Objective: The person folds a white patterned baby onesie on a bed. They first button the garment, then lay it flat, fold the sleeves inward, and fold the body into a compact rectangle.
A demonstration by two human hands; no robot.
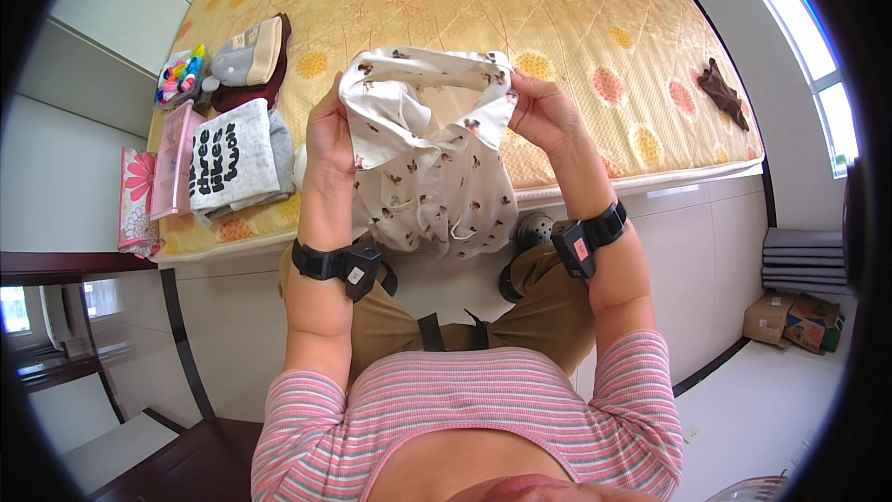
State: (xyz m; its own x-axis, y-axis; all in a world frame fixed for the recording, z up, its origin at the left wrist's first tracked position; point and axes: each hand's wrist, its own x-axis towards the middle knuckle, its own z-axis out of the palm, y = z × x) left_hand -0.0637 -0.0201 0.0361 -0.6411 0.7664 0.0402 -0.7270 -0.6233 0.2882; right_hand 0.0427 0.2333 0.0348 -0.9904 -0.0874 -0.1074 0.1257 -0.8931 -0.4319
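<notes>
A white shirt [432,181] with a small dark-and-brown print hangs between my hands over the near edge of the bed. Its collar is spread into a loop. My left hand [330,127] grips the collar's left side, and my right hand [545,110] pinches the right side. The shirt's lower part droops in loose folds above my knees. Through the collar loop a bit of the yellow floral mattress [432,7] shows. Some fingers of both hands are hidden behind the cloth.
On the bed's left lie a folded grey printed garment [233,153], a pink plastic tray [173,160], a knit hat [247,59] on dark red cloth and a container of colourful items [181,77]. A brown cloth [723,94] lies far right. Cardboard boxes [791,321] stand on the floor.
</notes>
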